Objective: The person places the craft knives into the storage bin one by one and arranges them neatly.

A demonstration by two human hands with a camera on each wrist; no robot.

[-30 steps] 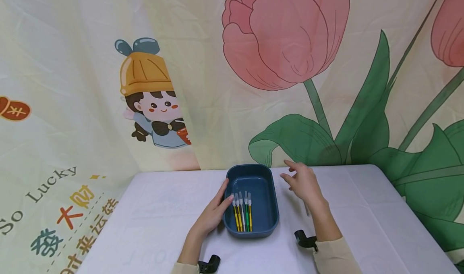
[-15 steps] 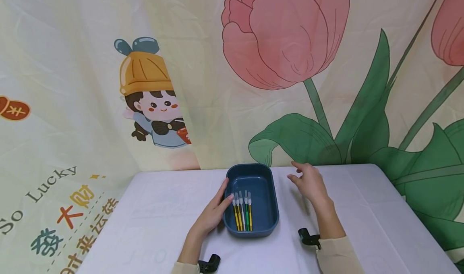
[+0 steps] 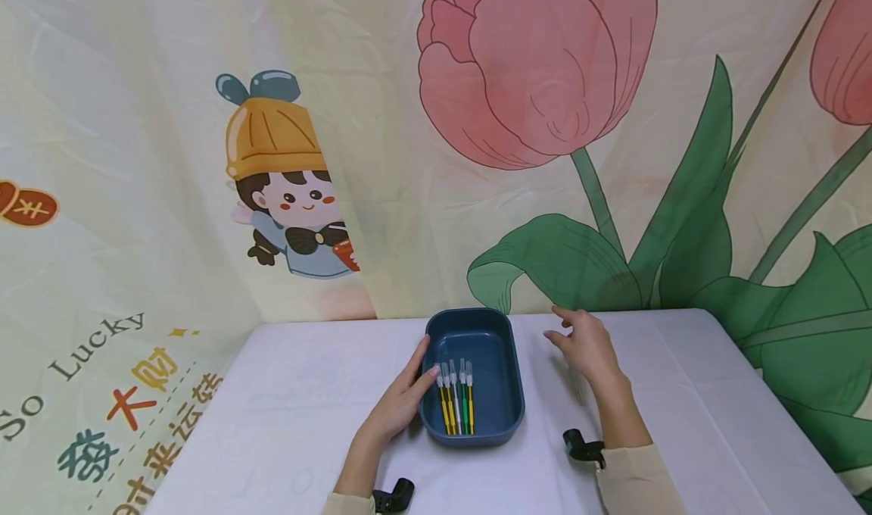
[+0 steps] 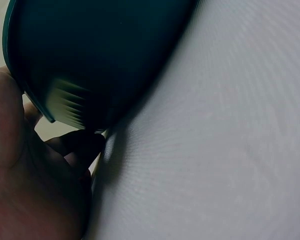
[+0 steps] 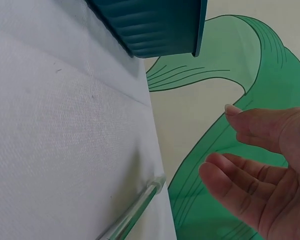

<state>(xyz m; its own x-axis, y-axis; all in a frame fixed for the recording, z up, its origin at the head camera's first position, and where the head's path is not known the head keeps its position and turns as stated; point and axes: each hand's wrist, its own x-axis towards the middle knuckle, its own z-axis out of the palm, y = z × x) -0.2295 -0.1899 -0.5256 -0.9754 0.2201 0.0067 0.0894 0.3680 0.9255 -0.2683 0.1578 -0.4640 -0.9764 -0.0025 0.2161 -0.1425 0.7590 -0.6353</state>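
A dark blue rectangular tray (image 3: pixel 495 379) sits near the far edge of the table. My left hand (image 3: pixel 398 397) grips its left side, thumb over the rim and fingers against the outer wall; the left wrist view shows the same hold on the tray (image 4: pixel 105 45). Inside, several slim yellow, green and white pens (image 3: pixel 455 401) with clear caps lie side by side. To the right of the tray hovers my right hand (image 3: pixel 587 348), thumb and fingers apart, holding nothing. Below it a slim clear, greenish stick (image 5: pixel 135 212) lies on the cloth, partly hidden by the forearm in the head view.
A white cloth (image 3: pixel 300 394) covers the table. Just behind its far edge hangs a backdrop (image 3: pixel 381 197) printed with tulips and a cartoon figure. Each wrist carries a black camera mount (image 3: pixel 395 496).
My right hand has shifted slightly to the right, away from the tray. The left hand, the tray and the pens have stayed put.
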